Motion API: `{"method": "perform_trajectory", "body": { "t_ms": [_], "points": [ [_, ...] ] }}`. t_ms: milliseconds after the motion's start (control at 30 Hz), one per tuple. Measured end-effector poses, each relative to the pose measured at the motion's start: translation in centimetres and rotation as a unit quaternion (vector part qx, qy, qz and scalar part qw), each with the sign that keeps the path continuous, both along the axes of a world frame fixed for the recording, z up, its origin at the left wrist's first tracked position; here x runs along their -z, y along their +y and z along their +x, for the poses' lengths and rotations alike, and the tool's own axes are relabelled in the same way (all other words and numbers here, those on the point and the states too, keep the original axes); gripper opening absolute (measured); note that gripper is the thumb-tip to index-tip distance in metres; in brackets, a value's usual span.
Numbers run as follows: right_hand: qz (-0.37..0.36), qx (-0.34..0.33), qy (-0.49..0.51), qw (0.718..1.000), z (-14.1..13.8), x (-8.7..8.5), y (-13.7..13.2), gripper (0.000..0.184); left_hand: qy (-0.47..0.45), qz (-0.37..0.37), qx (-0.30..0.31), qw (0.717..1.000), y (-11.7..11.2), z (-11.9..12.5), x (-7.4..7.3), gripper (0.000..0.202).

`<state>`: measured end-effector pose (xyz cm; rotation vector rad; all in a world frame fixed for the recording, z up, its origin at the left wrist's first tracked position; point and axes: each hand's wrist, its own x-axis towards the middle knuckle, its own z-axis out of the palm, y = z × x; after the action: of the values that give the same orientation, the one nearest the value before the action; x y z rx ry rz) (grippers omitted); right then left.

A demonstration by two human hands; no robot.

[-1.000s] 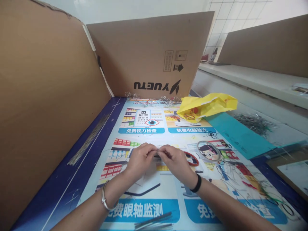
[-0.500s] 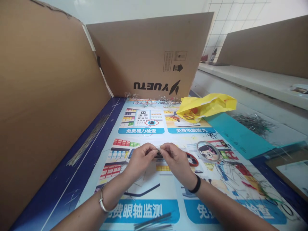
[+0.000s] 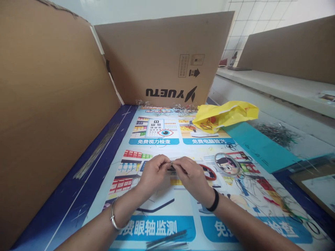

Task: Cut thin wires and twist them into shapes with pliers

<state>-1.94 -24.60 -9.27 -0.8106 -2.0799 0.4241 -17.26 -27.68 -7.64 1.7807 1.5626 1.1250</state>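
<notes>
Both hands meet over the middle of the printed mat. My left hand is closed, with thumb and index finger pinching a small, dark, wire-like piece. From the other side, the fingertips of my right hand pinch the same piece. Fingers cover most of it, so its full shape is hidden. Below the hands, near the front edge, lies a bundle of thin, dark, straight wires. Another bundle of long thin wires rests on the blue strip at the left.
Cardboard panels stand at the left and back. A yellow bag lies open at the back right, beside a turquoise sheet. Behind the sheet is a tangled heap of wires. Loose wire bits lie along the back panel.
My right hand's fingers have shifted slightly left and flattened over the pinched piece. Both hands stay close together in nearly the same place. The view has moved very slightly.
</notes>
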Motion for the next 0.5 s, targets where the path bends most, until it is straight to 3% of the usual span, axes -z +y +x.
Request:
{"method": "perform_trajectory", "body": {
  "t_ms": [300, 500],
  "points": [
    [0.047, -0.009, -0.135, 0.99, 0.4, -0.6, -0.1, 0.024, 0.126, 0.058, 0.017, 0.99, -0.3, -0.1, 0.2, 0.02],
    [-0.067, 0.005, -0.071, 0.995, 0.3, -0.4, 0.5, 0.016, 0.116, 0.005, 0.043, 0.992, 0.5, -1.1, 0.5, 0.019]
  ]
}}
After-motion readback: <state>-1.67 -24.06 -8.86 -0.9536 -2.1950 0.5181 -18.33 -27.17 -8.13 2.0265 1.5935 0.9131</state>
